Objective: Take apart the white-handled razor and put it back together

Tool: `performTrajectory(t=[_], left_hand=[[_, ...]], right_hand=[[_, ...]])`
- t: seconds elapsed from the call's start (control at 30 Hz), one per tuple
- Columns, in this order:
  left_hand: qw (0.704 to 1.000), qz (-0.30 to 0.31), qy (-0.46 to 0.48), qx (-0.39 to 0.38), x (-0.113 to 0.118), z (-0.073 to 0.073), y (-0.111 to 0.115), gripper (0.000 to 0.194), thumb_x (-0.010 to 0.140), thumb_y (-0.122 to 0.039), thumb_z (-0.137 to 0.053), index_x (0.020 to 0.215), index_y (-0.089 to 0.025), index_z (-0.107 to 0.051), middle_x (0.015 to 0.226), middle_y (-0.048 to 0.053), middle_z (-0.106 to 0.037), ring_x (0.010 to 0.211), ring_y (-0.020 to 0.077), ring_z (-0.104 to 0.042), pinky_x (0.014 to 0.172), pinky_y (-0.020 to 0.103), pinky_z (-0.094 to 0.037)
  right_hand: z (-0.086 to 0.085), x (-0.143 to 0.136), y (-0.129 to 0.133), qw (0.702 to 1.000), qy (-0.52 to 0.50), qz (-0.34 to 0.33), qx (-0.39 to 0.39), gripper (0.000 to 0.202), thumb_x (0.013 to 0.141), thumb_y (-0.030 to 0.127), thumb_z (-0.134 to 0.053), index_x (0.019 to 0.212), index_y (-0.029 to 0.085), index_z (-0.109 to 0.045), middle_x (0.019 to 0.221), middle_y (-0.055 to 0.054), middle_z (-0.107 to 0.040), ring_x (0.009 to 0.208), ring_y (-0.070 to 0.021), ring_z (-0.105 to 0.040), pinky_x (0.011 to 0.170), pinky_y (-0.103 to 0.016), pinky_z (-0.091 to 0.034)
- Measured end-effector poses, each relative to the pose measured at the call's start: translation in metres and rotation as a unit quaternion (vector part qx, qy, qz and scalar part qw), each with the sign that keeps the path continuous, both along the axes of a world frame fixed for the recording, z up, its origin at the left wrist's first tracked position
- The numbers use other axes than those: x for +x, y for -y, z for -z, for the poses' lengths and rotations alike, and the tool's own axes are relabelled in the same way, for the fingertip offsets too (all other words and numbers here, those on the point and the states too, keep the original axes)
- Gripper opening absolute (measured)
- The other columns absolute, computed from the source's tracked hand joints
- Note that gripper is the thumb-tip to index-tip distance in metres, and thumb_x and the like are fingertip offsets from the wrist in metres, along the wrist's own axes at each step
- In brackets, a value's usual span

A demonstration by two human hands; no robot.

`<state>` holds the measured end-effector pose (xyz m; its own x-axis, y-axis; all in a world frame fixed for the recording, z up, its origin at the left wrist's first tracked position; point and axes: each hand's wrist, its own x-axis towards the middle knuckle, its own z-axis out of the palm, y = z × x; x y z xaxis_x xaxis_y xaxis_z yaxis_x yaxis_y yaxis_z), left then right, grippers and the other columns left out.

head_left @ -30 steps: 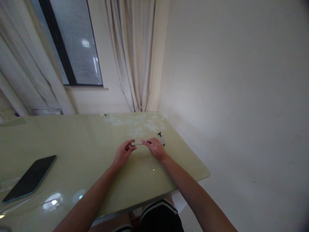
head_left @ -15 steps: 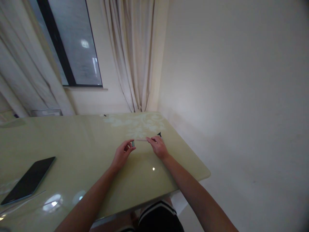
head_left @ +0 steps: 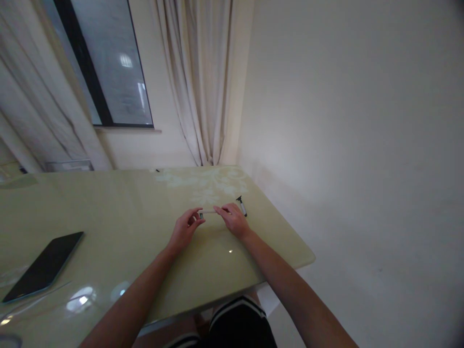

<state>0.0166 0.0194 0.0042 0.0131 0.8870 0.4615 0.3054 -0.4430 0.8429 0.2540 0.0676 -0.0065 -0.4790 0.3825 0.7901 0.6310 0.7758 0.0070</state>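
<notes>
Pale green worktop: glossy, running from my left to a rounded corner on my right, with both hands above it.
Left hand: I have its grip closed on a small block, thumb below and fingers above.
Right hand: I have its grip pinched on a thin pale stick.
Block and stick: between my hands; the stick lies nearly level and its left end meets the block's upper part in my view, though I cannot tell whether they touch.
Razor: on the worktop just beyond the right hand, dark head pointing away from me.
Tablet: flat on the worktop, dark face up, well apart from the left hand.
Far edge: a tiny dark piece, too small for me to identify.
Curtain: cream, hanging behind the worktop.
</notes>
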Motion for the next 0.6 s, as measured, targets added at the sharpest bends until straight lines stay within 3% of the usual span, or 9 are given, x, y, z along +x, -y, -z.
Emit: performTrajectory(t=[0.13,0.37,0.6], left_hand=[[1.000,-0.009,0.008,-0.003,-0.0013,0.0025,-0.0022,0.041,0.080,-0.040,-0.073,0.114,-0.019,-0.070,0.076,-0.003,-0.062,0.057,0.0111,-0.049,0.055,0.024,-0.040],[1.000,-0.002,-0.013,0.001,0.0003,0.0038,-0.0017,0.041,0.080,-0.040,-0.074,0.116,-0.020,-0.071,0.076,-0.003,-0.062,0.057,0.0112,-0.049,0.057,0.024,-0.041],[1.000,-0.009,0.004,-0.003,-0.0018,0.0065,-0.0036,0.042,0.081,-0.042,-0.073,0.117,-0.020,-0.070,0.077,-0.003,-0.062,0.057,0.0109,-0.048,0.056,0.023,-0.040]], right_hand=[[0.0021,0.0025,-0.0049,0.999,-0.023,0.040,0.001,0.031,0.103,0.018,-0.055,0.125,0.025,-0.075,0.089,-0.008,-0.065,0.085,-0.0201,-0.054,0.081,-0.032,-0.047],[0.0014,-0.0023,-0.0007,1.000,-0.009,0.010,0.001,0.035,0.103,0.019,-0.056,0.132,0.031,-0.071,0.092,-0.007,-0.066,0.089,-0.0197,-0.055,0.084,-0.032,-0.046],[0.0030,0.0020,-0.0053,0.998,-0.046,0.045,-0.003,0.030,0.101,0.018,-0.060,0.125,0.029,-0.075,0.091,-0.007,-0.066,0.087,-0.0190,-0.056,0.084,-0.031,-0.047]])
